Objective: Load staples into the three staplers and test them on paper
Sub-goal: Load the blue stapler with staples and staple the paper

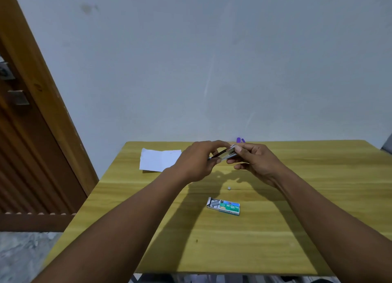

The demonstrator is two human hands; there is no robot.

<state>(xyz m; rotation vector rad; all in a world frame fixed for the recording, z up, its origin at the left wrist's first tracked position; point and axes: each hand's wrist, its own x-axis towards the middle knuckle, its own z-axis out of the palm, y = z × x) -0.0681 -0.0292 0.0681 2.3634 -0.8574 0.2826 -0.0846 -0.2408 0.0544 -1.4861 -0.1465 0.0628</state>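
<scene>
**Stapler held in both hands above a wooden table (297, 198), apparently being loaded.**

Nearest lies the staple box (223, 206), with a loose clip of staples (228, 188) just beyond. Above them the left hand (195, 162) pinches the stapler (226, 154) at its left end, and the right hand (254, 162) curls its fingers round the other. The strip probably wants feeding straight along the channel, with the body held steady. The stapler's long axis runs left to right, right end raised; which end is the nose is unclear. The paper (159, 159) and a purple object (240, 140) lie farthest.
</scene>
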